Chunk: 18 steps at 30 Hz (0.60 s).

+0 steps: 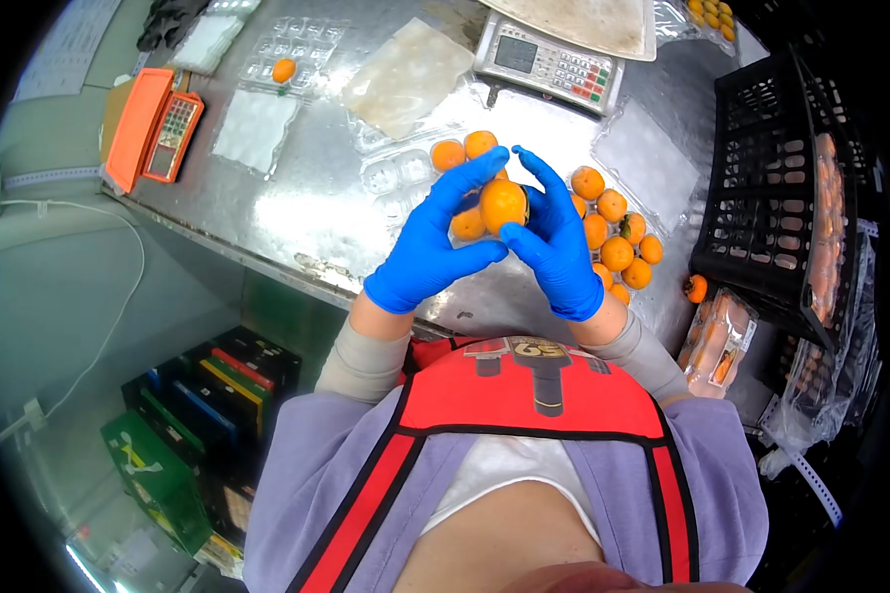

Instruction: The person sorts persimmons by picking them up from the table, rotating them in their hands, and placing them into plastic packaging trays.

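An orange persimmon (504, 206) is between my two blue-gloved hands, above the metal table. My left hand (433, 240) curves around its left side, fingers partly hidden behind it. From the right, my right hand (556, 237) grips it, with the thumb against its lower edge and the index finger raised. Just beyond and below the hands, a clear plastic tray (386, 176) with round cups holds a few persimmons (448, 155). Beside my right hand lies a group of several loose persimmons (617, 254), one showing its green calyx.
A weighing scale (549, 64) stands at the back, with an orange calculator-like device (158, 128) at the far left. Another clear tray (302, 44) holds one persimmon. A black crate (761, 188) rises on the right, near a packed tray (719, 341). White padded sheets (255, 130) lie on the table.
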### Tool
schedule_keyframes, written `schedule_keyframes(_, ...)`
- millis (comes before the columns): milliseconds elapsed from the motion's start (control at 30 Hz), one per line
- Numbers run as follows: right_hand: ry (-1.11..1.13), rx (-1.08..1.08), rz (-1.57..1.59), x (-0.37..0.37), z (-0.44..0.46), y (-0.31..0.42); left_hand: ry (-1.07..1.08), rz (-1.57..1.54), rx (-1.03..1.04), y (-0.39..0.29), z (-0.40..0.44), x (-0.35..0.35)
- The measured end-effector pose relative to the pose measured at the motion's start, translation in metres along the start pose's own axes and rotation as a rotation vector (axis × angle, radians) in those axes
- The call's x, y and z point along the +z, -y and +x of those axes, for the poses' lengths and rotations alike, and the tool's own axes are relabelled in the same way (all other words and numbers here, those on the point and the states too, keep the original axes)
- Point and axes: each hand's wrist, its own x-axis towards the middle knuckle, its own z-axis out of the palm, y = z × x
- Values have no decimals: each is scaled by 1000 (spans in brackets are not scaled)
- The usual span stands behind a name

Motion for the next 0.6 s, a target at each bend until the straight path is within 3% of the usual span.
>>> schedule_keyframes(33, 3, 26, 13, -1, -1, -1, 5, 196, 85, 0, 1, 0)
schedule_keyframes(167, 25, 75, 28, -9, 4, 4, -43, 269, 41, 2, 1, 1)
schedule_keyframes(233, 18, 113, -8, -15, 6, 8, -189, -204, -88, 9, 0, 1)
schedule_keyframes(300, 4, 83, -37, -14, 6, 10, -215, -290, -134, 6, -2, -1)
schedule_keyframes(400, -118, -149, -314, -13, 5, 7, -237, -392, -185, 9, -3, -3)
schedule_keyframes(433, -118, -149, -313, -12, 5, 7, -237, -407, -191, 12, -3, -3)
schedule_keyframes(500, -79, -480, -655, -10, 7, 6, -224, -430, -195, 16, -3, -2)
schedule_keyframes(600, -15, -652, -832, -7, 17, 6, -201, -462, -240, 26, -4, 1)
